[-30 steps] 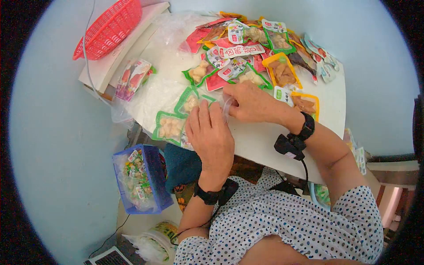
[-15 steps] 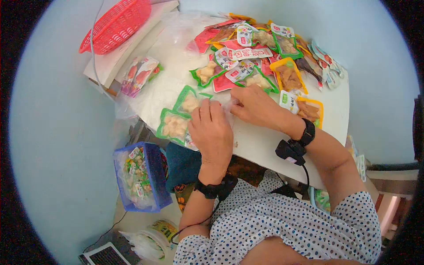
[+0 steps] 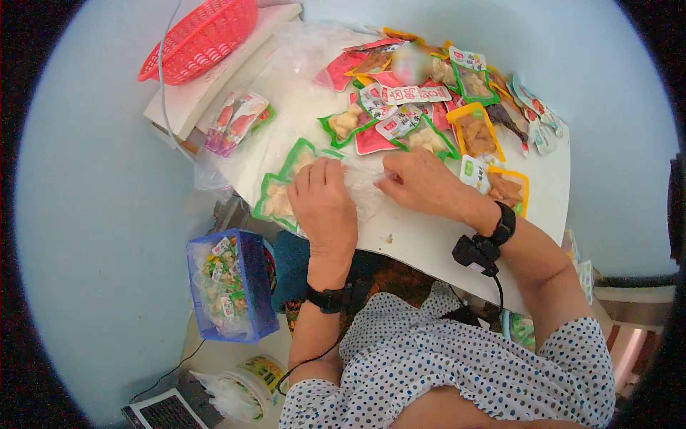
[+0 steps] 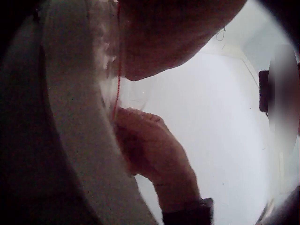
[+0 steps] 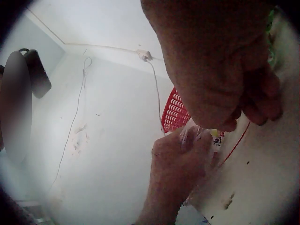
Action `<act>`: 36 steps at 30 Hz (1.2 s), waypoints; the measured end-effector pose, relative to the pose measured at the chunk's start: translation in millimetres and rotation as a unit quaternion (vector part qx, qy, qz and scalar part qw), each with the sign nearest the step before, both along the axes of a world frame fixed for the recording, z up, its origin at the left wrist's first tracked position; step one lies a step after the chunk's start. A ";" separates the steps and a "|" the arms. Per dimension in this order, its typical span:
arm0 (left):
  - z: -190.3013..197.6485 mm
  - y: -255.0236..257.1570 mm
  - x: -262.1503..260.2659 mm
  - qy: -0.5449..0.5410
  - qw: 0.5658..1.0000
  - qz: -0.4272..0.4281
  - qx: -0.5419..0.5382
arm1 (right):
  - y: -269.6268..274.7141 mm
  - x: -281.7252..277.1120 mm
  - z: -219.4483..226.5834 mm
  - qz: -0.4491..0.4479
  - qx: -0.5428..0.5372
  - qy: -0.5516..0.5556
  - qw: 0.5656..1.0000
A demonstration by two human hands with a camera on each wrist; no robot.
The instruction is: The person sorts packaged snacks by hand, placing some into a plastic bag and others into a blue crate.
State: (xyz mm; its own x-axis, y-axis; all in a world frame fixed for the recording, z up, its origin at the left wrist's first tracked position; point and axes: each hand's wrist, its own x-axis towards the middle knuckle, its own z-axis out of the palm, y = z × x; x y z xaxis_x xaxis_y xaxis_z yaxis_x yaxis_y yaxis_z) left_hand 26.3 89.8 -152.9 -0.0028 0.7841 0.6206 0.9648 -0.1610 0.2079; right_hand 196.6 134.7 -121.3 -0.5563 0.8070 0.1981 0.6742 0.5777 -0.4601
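A clear plastic bag (image 3: 363, 191) with a red line along its mouth spreads between my hands on the white table. My left hand (image 3: 325, 207) lies over its left part, gripping the plastic, its thumb hidden from above. Beside and under those fingers are green-edged packets of pale chunks (image 3: 276, 201), partly covered. My right hand (image 3: 429, 184) has its fingers bent and pinches the bag's right edge. In the right wrist view, the red line (image 5: 236, 146) runs between the right hand and the left hand (image 5: 180, 157).
A pile of food packets, including a yellow-edged packet (image 3: 477, 132), covers the table's far right. Purple packets (image 3: 236, 123) lie at the left, near a red basket (image 3: 204, 39). A blue crate (image 3: 251, 286) of small packets stands below the table's left edge.
My left hand has shifted left over the green-edged packets, widening the gap between the hands. More of the clear bag shows between them. The right hand keeps its pinch.
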 end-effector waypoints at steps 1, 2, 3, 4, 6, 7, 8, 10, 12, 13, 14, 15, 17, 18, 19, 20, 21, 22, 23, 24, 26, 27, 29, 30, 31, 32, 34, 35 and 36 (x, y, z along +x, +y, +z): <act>4.4 -1.9 -0.1 -0.018 1.000 -0.010 -0.024 | -0.1 -0.1 0.8 -0.002 -0.002 0.005 1.000; 10.5 -6.8 0.0 -0.036 0.998 -0.019 -0.048 | -0.7 -0.2 1.6 -0.005 -0.005 0.010 1.000; 14.7 -12.4 0.1 -0.054 0.995 -0.029 -0.073 | -1.2 -0.1 1.7 -0.007 -0.008 0.015 1.000; 16.1 -19.9 2.5 -0.043 0.997 -0.021 -0.061 | -1.2 0.1 1.1 -0.008 -0.005 0.016 1.000; 16.1 -33.6 8.3 -0.020 0.999 -0.005 -0.039 | -1.2 0.4 -0.9 -0.010 0.001 0.020 1.000; 14.1 -35.4 6.7 -0.019 0.998 0.000 -0.053 | -2.1 -0.1 0.4 -0.013 -0.012 0.016 1.000; 10.1 -37.3 5.0 -0.019 0.998 0.004 -0.067 | -3.4 -0.2 3.9 -0.014 -0.025 0.011 1.000; 2.5 -38.0 2.3 -0.018 0.997 0.008 -0.073 | -4.9 -0.2 6.2 -0.015 -0.043 0.003 0.999; -2.1 -31.0 0.9 -0.018 0.998 0.009 -0.055 | -3.7 0.0 7.7 -0.009 -0.049 -0.004 0.999; -2.7 -28.5 1.6 -0.019 0.998 0.009 -0.051 | -3.7 -0.3 7.6 -0.006 -0.043 -0.002 0.999; -2.6 -25.4 3.2 -0.020 0.999 0.010 -0.045 | -3.1 -0.7 6.9 -0.004 -0.035 0.001 0.999; -2.4 -23.2 4.5 -0.021 0.999 0.010 -0.040 | -2.8 -0.6 5.9 -0.002 -0.027 0.005 1.000; -1.8 -20.4 5.8 -0.020 0.999 0.014 -0.032 | -1.6 0.9 2.0 0.001 -0.020 -0.005 1.000; -1.9 -19.4 6.0 -0.020 0.999 0.015 -0.028 | -1.2 1.3 1.0 0.002 -0.017 -0.010 1.000; -2.8 -18.6 5.4 -0.022 0.999 0.016 -0.028 | -1.3 1.2 2.6 0.002 -0.022 -0.017 1.000; -4.1 -17.9 4.1 -0.024 0.999 0.016 -0.027 | -1.8 0.7 5.2 0.003 -0.027 -0.024 0.999; -5.1 -17.5 3.0 -0.026 0.999 0.017 -0.027 | -2.0 0.6 6.3 0.005 -0.033 -0.032 0.999; -5.7 -17.2 2.6 -0.017 0.999 0.024 -0.027 | -1.8 1.0 4.4 0.009 -0.026 -0.025 0.999; -6.0 -16.7 2.3 -0.008 0.999 0.031 -0.028 | -1.1 1.7 1.7 0.014 -0.018 -0.017 1.000; -6.1 -15.9 1.8 0.000 0.999 0.038 -0.027 | -0.8 2.2 0.2 0.018 -0.010 -0.010 1.000; -5.5 -14.9 -0.1 -0.003 0.999 0.035 -0.028 | -1.2 2.4 -0.2 0.017 -0.007 -0.014 1.000; -5.0 -14.0 -1.8 -0.004 0.999 0.033 -0.029 | -1.3 2.3 -0.1 0.017 -0.006 -0.016 1.000; -8.2 -10.2 -8.5 0.011 0.998 0.053 -0.028 | -1.3 2.5 0.1 0.024 -0.002 -0.027 0.999; -10.2 -8.6 -11.0 0.018 0.997 0.063 -0.028 | -1.3 2.6 0.3 0.027 0.001 -0.032 0.999; -11.3 -8.0 -12.1 0.014 0.998 0.062 -0.023 | -1.8 2.7 0.9 0.027 -0.003 -0.029 0.999; -12.2 -7.5 -13.1 0.009 0.998 0.062 -0.018 | -2.6 2.6 2.0 0.027 -0.006 -0.027 0.999; -10.2 -9.1 -13.5 0.004 0.998 0.056 -0.024 | -3.4 2.0 4.4 0.025 -0.015 -0.028 0.999; -5.8 -13.0 -13.0 0.003 0.998 0.049 -0.035 | -3.5 1.4 5.7 0.023 -0.020 -0.031 0.999; -1.9 -16.7 -11.8 0.002 0.998 0.041 -0.045 | -3.8 1.9 6.6 0.019 -0.026 -0.034 0.999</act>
State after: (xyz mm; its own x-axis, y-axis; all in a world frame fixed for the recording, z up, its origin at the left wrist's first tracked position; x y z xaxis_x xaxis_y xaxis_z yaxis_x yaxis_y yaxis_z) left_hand 14.6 73.2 -154.8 -0.0665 0.8344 0.5471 0.9750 -0.0621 0.2133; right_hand 198.4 130.8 -114.8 -0.5968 0.7939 0.1165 0.6840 0.5793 -0.4434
